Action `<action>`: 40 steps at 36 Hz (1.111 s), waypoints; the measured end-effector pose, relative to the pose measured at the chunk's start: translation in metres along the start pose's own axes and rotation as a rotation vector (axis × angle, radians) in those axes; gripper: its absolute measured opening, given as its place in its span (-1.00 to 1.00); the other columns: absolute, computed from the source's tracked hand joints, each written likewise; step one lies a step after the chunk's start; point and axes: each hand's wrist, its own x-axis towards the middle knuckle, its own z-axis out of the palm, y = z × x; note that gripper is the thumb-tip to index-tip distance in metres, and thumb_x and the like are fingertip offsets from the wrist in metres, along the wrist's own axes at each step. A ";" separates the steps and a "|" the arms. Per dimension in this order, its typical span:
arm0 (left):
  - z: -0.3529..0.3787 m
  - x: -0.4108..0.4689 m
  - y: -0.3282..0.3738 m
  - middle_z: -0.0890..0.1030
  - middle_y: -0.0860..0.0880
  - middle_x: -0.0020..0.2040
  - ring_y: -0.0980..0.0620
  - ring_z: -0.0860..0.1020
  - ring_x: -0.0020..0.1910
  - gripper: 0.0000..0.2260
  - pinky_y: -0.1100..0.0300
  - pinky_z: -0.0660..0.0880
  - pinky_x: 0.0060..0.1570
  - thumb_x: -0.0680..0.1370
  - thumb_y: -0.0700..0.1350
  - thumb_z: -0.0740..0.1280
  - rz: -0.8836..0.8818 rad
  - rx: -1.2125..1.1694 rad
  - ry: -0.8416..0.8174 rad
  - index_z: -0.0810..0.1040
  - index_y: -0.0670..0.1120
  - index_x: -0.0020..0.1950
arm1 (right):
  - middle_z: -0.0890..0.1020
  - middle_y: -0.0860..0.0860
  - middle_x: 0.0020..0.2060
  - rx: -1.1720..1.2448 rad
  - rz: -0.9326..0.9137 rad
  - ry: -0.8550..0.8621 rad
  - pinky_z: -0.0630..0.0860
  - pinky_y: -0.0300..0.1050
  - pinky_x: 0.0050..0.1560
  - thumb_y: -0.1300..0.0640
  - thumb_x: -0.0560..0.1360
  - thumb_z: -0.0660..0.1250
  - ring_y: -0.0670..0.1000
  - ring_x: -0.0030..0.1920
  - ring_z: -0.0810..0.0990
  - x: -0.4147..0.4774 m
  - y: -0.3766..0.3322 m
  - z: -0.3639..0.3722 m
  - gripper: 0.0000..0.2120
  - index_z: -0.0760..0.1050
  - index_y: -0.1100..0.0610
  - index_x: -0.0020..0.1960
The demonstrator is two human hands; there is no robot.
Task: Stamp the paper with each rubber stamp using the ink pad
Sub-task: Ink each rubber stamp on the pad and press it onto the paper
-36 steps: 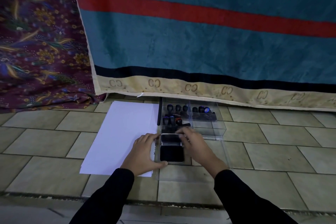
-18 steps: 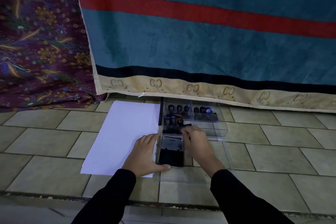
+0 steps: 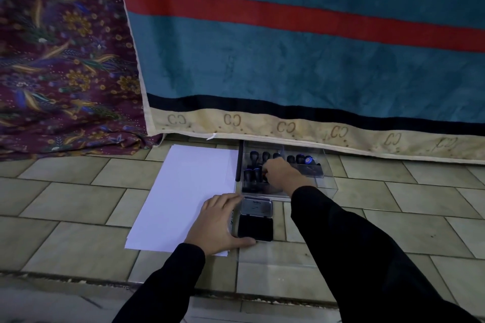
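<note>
Left hand (image 3: 217, 223) flat beside open ink pad (image 3: 256, 225), right hand (image 3: 282, 174) among stamps (image 3: 253, 157), grip unclear

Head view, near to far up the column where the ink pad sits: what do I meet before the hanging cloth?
Open ink pad → clear stamp box → beige hem of the teal cloth. The right hand reaches into the box, overlapping it, so it is left unranked.
</note>
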 end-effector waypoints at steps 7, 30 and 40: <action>-0.001 0.000 0.001 0.26 0.22 0.42 0.18 0.18 0.37 -0.05 0.22 0.13 0.37 0.20 0.61 0.20 0.002 0.002 0.011 0.24 0.14 0.48 | 0.52 0.25 0.09 0.056 0.027 0.049 0.49 -0.01 -0.07 0.32 0.51 0.21 0.23 0.08 0.55 0.000 0.000 0.000 -0.83 0.43 0.29 0.10; -0.001 -0.003 0.003 0.31 0.21 0.38 0.21 0.21 0.36 -0.10 0.23 0.17 0.37 0.23 0.53 0.30 -0.006 -0.045 0.033 0.27 0.11 0.46 | 0.66 0.04 -0.06 0.577 0.062 0.376 0.39 -0.29 -0.06 0.16 0.47 0.39 -0.13 -0.17 0.49 -0.033 0.028 -0.021 -0.86 0.59 0.15 0.01; 0.000 -0.004 0.003 0.32 0.21 0.37 0.20 0.23 0.36 -0.07 0.24 0.20 0.36 0.22 0.56 0.27 -0.001 -0.038 0.039 0.27 0.10 0.46 | 0.59 -0.10 -0.05 0.651 -0.090 0.310 0.57 -0.34 -0.10 0.10 0.41 0.44 -0.15 -0.12 0.59 -0.104 -0.008 0.000 -0.70 0.54 -0.03 0.13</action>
